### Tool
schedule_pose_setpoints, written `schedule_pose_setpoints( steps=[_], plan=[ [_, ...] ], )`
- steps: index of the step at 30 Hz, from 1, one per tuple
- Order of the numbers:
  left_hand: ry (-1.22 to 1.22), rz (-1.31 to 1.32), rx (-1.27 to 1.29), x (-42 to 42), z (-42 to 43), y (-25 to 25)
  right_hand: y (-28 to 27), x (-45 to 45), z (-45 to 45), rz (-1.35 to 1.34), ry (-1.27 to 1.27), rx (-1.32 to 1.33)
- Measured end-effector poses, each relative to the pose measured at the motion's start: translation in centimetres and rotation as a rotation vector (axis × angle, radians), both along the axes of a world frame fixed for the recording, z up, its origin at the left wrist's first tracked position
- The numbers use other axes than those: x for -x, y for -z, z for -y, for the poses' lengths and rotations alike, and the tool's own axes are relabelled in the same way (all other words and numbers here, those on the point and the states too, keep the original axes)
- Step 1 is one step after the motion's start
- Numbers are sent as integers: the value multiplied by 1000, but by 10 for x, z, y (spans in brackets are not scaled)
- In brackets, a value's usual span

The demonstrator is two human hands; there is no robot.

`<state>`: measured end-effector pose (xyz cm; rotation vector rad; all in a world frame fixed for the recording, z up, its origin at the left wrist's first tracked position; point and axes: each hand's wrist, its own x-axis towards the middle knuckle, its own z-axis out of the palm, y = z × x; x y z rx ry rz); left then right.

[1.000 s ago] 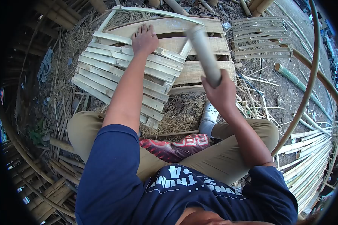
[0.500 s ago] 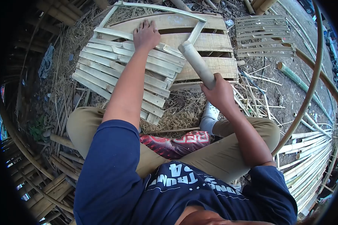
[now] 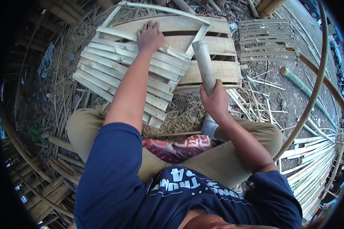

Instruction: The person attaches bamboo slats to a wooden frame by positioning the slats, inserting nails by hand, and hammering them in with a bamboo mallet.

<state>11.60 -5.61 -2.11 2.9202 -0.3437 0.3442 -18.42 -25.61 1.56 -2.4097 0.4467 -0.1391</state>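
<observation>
My left hand [image 3: 151,37] lies palm down, fingers stretched out, over an upper slat of a bamboo slat frame [image 3: 122,60]. The frame has several pale slats fixed across side strips, with a bare gap toward its far end. Beneath its upper right part are broad wooden planks [image 3: 214,44]. My right hand [image 3: 215,100] is closed round the lower end of a short, thick, round stick [image 3: 205,65]. That stick stands nearly upright in view, its top end beside the frame's right side strip, and I cannot tell if they touch.
A smaller slatted panel [image 3: 268,40] lies at upper right. Near it are a green bamboo pole [image 3: 302,81] and a curved pole [image 3: 318,89]. Split bamboo strips [image 3: 313,168] are piled at lower right. Straw [image 3: 185,110] covers the ground before my crossed legs.
The stick has swung from leaning left to nearly upright, and my right hand has shifted slightly left and down. My left hand stays on the slat.
</observation>
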Motion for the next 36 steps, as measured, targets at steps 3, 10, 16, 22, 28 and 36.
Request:
schedule_pose_setpoints(
  steps=[3,10,16,22,28,36],
  plan=[
    [-29,-5,1,7,-3,9,-10,5,-7,107,50,-110],
    [-21,-7,-5,5,-1,8,2,13,-16,-6,-41,-34],
    [-20,-4,2,7,-2,6,-1,16,-20,128,53,-215],
    [-31,-1,8,8,-4,15,9,7,-18,-49,-128,-13],
    [-36,10,16,5,-4,12,2,12,-25,82,18,-245],
    [-27,3,-1,5,-4,10,14,15,-24,-63,-4,-139]
  ],
)
